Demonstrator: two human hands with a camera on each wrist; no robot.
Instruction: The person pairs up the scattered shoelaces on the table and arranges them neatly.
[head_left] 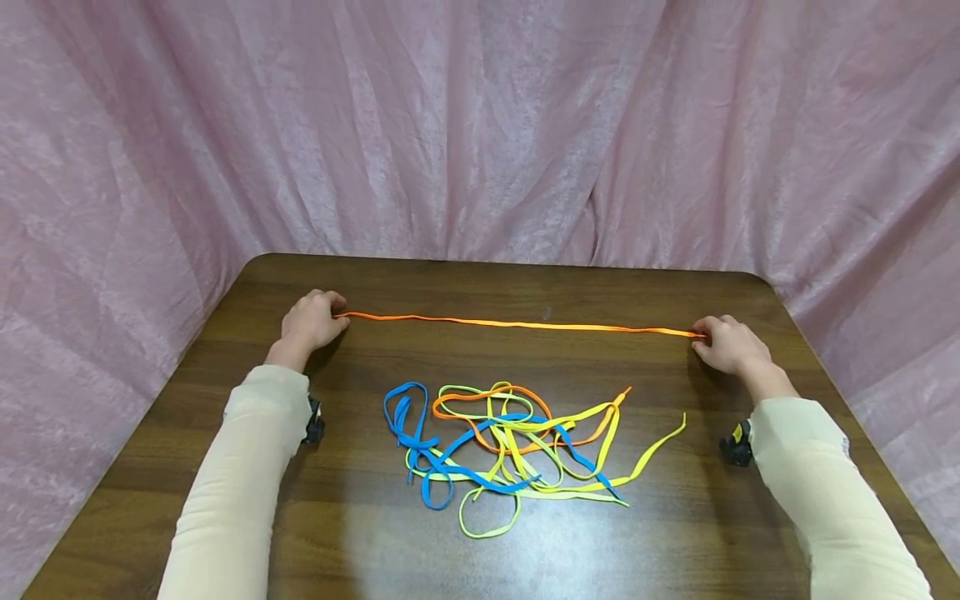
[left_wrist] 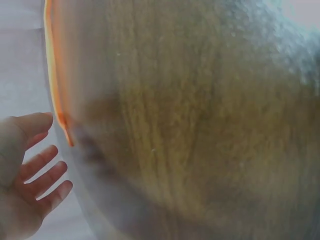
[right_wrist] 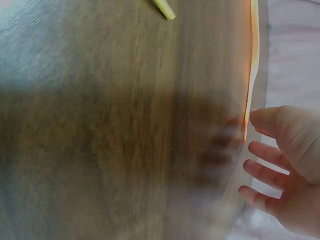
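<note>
An orange lace [head_left: 517, 323] stretches nearly straight across the far part of the wooden table. At its left end is my left hand [head_left: 311, 321], thumb and forefinger apart on either side of the lace tip. The left wrist view shows that lace end [left_wrist: 65, 132] just beyond the thumb tip, the other fingers loosely spread. My right hand [head_left: 727, 343] is at the opposite end, its fingers likewise parted around the tip. In the right wrist view the lace end [right_wrist: 246, 127] runs right by the thumb tip, with the remaining fingers relaxed.
Nearer the front of the table [head_left: 360, 533] lies a loose tangle of blue laces [head_left: 480, 477], yellow laces [head_left: 645, 458] and another orange lace [head_left: 540, 400]. A pink curtain [head_left: 480, 133] hangs behind the table's far edge and along both sides.
</note>
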